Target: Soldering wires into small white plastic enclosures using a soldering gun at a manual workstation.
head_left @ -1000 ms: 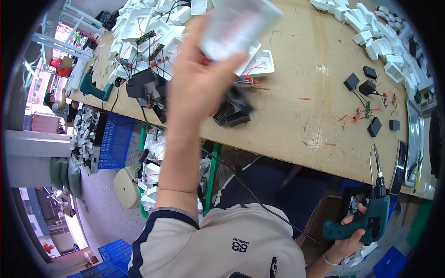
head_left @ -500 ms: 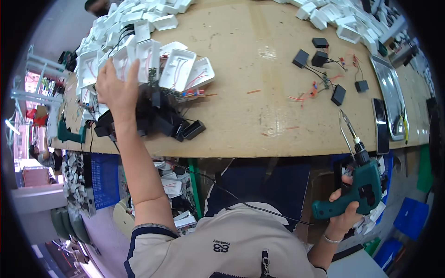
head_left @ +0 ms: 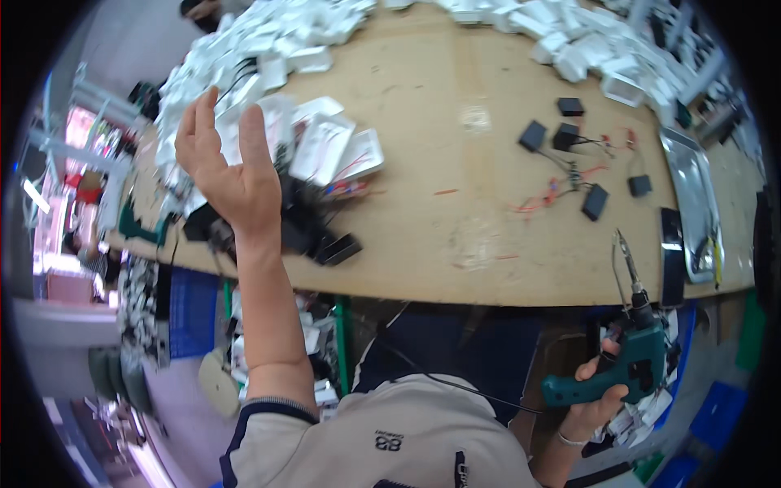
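Note:
My left hand (head_left: 232, 167) is raised over the left part of the table, fingers spread, with nothing seen in it. Beneath and beyond it lie white plastic housings (head_left: 322, 148), some with thin red wires inside. A dark heap of black boxes (head_left: 305, 220) shows beside my left wrist, partly hidden by the forearm. My right hand (head_left: 600, 398) grips a green soldering gun (head_left: 639, 362) by its handle, off the table's near edge. Its metal tip and the thin feed tube point up toward the table. A black cable crosses my lap toward the gun.
Several black boxes (head_left: 595, 202) joined by red and black wires lie at the right. Beyond them are a metal tray (head_left: 694, 203) and a dark phone-like slab (head_left: 672, 256). White housings (head_left: 569, 49) pile along the far edge. Another green tool (head_left: 140, 224) rests at far left.
My left hand has drawn back from the white housings and lifted, its fingers spreading wider. My right hand still holds the soldering gun, and the whole view has shifted slightly.

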